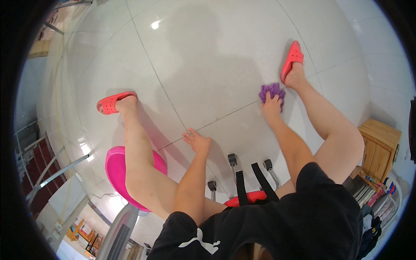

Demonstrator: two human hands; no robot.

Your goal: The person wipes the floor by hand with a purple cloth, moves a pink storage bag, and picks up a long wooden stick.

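Note:
My right hand (272, 105) presses a crumpled purple cloth (271, 92) against the tiled floor (208, 74), its fingers spread over the near part of the cloth. The cloth lies close to the heel of the red slipper (292, 61) on my right foot. Left of the middle, my left hand (197, 140) is held low over the floor beside a crossing of tile joints, fingers apart and holding nothing. Whether it touches the floor I cannot tell. Another red slipper (116, 102) is on my left foot, farther out to the left.
Beside my left leg is a pink plastic basin or seat (116, 169). Black-tipped metal legs (232, 159) of a red seat (250, 197) stand beneath me. A wooden cabinet (377, 146) is at the right; a metal frame (65, 172) stands at the left.

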